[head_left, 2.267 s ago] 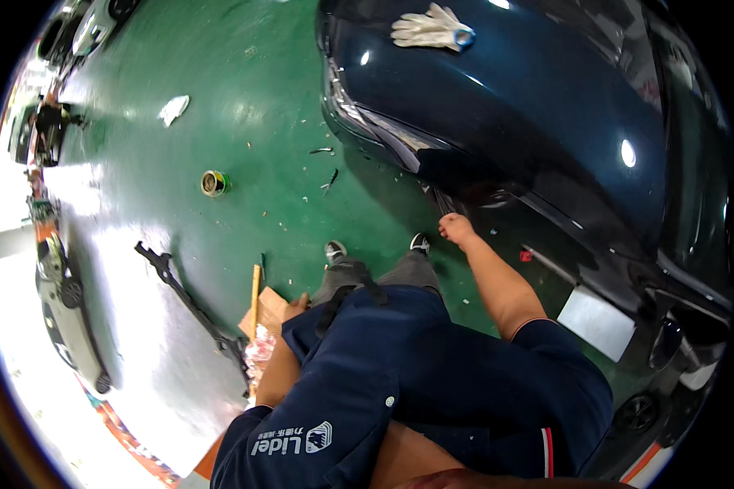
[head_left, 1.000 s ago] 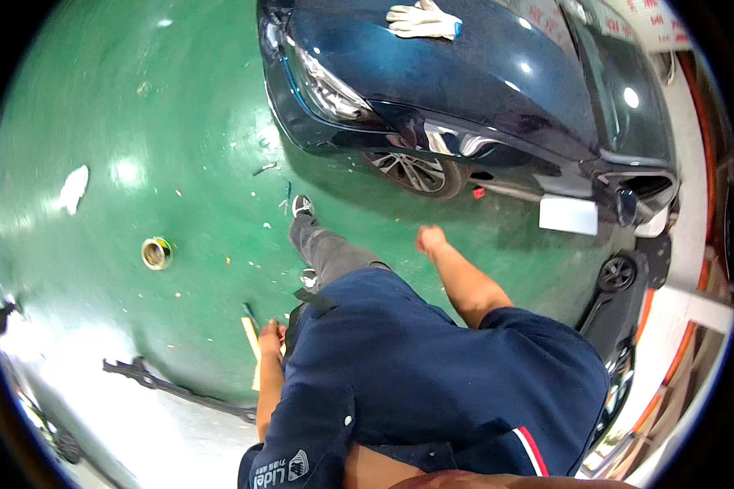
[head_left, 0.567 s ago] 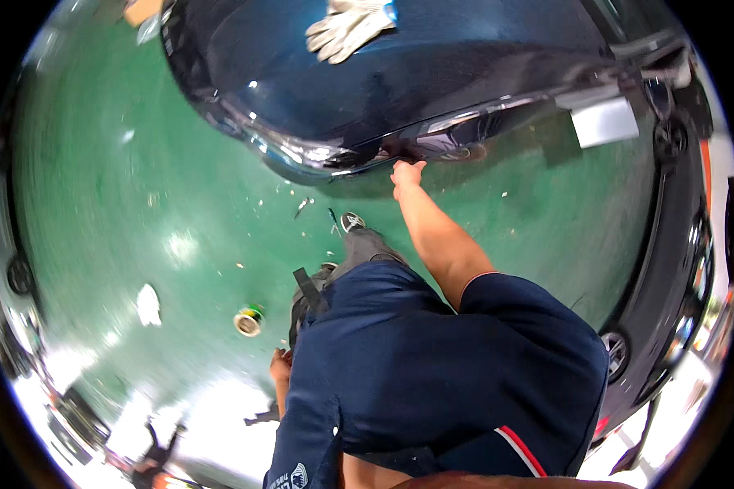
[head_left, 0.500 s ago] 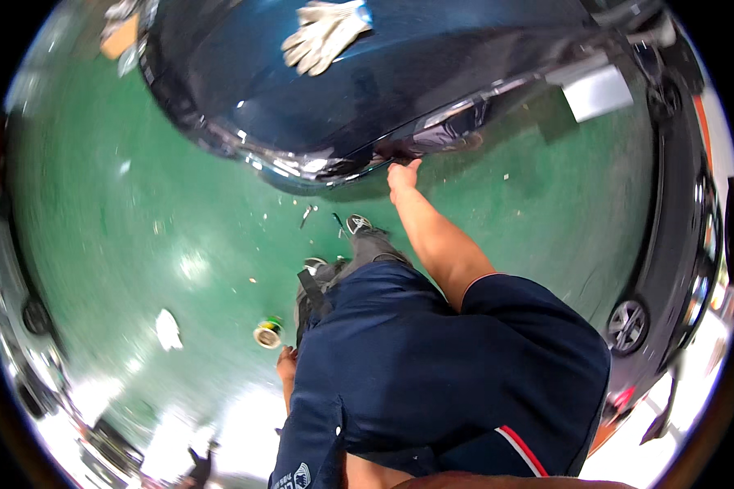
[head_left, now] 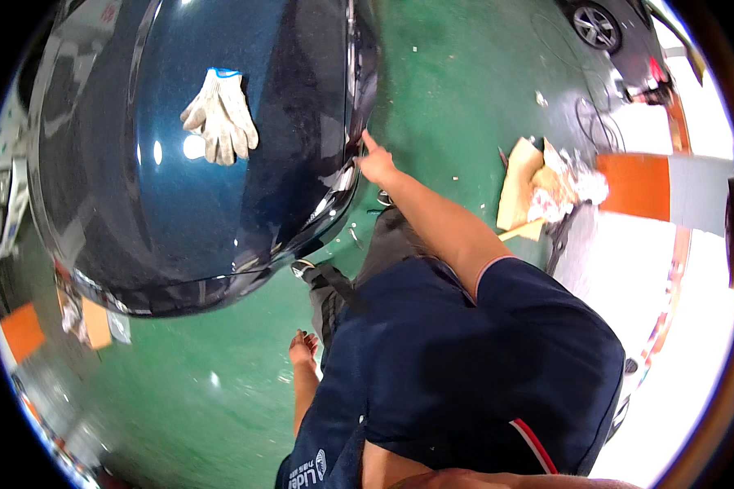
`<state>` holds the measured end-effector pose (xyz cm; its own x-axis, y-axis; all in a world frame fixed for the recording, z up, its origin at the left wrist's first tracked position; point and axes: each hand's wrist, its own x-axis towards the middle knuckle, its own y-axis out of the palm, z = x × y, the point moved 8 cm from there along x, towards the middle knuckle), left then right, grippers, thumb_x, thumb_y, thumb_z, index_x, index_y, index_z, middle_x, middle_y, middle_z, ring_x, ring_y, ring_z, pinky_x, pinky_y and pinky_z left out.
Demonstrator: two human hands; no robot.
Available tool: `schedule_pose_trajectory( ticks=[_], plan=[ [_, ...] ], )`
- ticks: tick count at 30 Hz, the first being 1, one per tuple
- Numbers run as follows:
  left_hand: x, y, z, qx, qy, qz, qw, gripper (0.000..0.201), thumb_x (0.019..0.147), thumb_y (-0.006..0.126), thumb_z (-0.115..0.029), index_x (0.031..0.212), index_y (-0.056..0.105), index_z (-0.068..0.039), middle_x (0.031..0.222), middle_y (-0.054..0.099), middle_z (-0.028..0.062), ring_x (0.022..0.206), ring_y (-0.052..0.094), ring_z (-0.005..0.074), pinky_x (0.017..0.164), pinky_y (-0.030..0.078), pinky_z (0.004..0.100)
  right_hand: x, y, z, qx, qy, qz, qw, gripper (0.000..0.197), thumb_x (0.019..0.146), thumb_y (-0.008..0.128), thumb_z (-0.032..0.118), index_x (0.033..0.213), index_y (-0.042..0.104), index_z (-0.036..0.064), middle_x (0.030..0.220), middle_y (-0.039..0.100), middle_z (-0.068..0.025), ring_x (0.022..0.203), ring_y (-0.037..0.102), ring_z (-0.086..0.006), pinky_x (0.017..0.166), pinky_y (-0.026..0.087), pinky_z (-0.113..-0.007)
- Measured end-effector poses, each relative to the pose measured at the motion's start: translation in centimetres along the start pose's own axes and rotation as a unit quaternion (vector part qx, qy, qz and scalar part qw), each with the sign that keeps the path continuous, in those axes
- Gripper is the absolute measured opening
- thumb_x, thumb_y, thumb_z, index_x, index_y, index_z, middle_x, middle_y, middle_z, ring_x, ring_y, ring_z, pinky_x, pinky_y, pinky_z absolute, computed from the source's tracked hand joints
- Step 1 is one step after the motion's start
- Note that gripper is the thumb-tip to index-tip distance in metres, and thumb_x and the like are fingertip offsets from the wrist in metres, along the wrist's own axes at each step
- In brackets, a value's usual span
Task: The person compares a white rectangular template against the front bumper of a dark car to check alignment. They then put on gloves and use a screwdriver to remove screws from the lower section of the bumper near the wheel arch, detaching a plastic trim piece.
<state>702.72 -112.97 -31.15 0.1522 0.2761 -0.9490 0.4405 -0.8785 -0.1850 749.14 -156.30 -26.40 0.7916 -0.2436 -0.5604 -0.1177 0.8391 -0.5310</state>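
Observation:
A dark blue car (head_left: 196, 204) with a glossy hood fills the left and centre of the view. My right hand (head_left: 375, 163) is at its near corner, beside the headlight and fender edge. The index finger stretches along the bodywork, and the hand seems to touch it, holding nothing. A pair of soiled white knit gloves (head_left: 222, 118) with a blue cuff lies on the hood. My left hand (head_left: 303, 349) hangs low by my left leg, away from the car. Its fingers are loosely bent and apart, with nothing seen in them.
Torn cardboard and crumpled wrapping (head_left: 538, 187) lie on the green floor (head_left: 457, 81) at right, near an orange and grey block (head_left: 652, 187). Cables (head_left: 595, 122) run behind them. Another dark car (head_left: 620, 37) stands far right. More cardboard (head_left: 96, 323) is at lower left.
The view has swung to the right, so the car and gloves now sit farther left. My right hand stays at the car's edge, index finger now more extended. My left hand still hangs down.

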Motion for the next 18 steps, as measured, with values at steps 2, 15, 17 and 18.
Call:
schedule_pose_trajectory(
  ticks=[2, 15, 17, 18],
  plan=[
    [2.8, -5.0, -3.7, 0.080, -0.001, 0.029, 0.996, 0.038, 0.103, 0.058, -0.042, 0.116, 0.063, -0.006, 0.097, 0.072, 0.0081, 0.075, 0.068, 0.0178, 0.064, 0.051, 0.0303, -3.8, 1.3, -1.3, -0.014, -0.045, -0.026, 0.999, 0.070, 0.090, 0.063, 0.027, 0.157, 0.043, 0.0259, 0.137, 0.061, -0.0288, 0.125, 0.058, -0.0461, 0.114, 0.042, -0.047],
    [11.1, -14.4, -16.1, 0.195, 0.112, 0.085, 0.971, 0.036, 0.102, 0.062, -0.040, 0.112, 0.062, -0.005, 0.087, 0.070, 0.0082, 0.069, 0.064, 0.0187, 0.060, 0.048, 0.0316, -35.3, 9.6, -31.5, -0.340, 0.224, 0.113, 0.906, 0.033, 0.093, 0.053, 0.019, 0.114, 0.077, 0.0079, 0.122, 0.073, -0.0154, 0.112, 0.071, -0.0349, 0.092, 0.057, -0.048],
    [12.3, -13.0, -14.5, 0.189, 0.123, 0.148, 0.963, 0.036, 0.102, 0.062, -0.038, 0.113, 0.063, -0.004, 0.088, 0.071, 0.0088, 0.071, 0.065, 0.0214, 0.063, 0.051, 0.0350, -36.9, 9.8, -33.3, -0.412, 0.160, 0.157, 0.883, 0.032, 0.094, 0.053, 0.018, 0.112, 0.077, 0.0075, 0.120, 0.074, -0.0149, 0.110, 0.071, -0.0357, 0.091, 0.058, -0.047],
    [11.8, -11.9, -14.6, 0.312, 0.231, 0.177, 0.904, 0.034, 0.102, 0.063, -0.035, 0.114, 0.063, -0.003, 0.089, 0.071, 0.0095, 0.073, 0.066, 0.0230, 0.065, 0.053, 0.0356, -37.6, 10.2, -34.0, -0.448, 0.123, 0.176, 0.868, 0.032, 0.094, 0.052, 0.018, 0.111, 0.077, 0.0074, 0.120, 0.074, -0.0147, 0.109, 0.071, -0.0361, 0.090, 0.059, -0.046]
  ],
)
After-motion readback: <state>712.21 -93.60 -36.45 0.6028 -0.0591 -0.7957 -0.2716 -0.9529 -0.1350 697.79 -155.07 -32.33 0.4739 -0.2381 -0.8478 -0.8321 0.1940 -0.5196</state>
